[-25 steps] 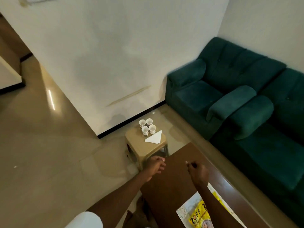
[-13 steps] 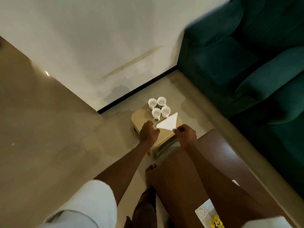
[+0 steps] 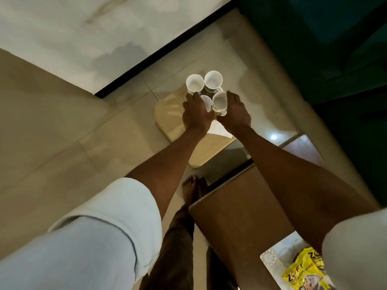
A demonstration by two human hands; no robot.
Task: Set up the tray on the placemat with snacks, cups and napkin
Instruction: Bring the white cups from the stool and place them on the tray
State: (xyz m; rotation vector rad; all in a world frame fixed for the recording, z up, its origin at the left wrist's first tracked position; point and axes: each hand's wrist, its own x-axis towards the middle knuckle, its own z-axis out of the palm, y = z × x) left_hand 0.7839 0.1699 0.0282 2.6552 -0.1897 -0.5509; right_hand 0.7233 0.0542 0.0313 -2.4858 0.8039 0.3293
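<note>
Your hands have passed over the napkin on the stool: your left hand's fingers now curl round the near-left cup and your right hand's round the near-right cup, so the cups probably get carried first.

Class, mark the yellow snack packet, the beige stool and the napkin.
yellow snack packet (image 3: pixel 301 268): head view, printed front.
beige stool (image 3: pixel 169 118): head view, bare top.
napkin (image 3: pixel 219 129): head view, visible corner.
</note>
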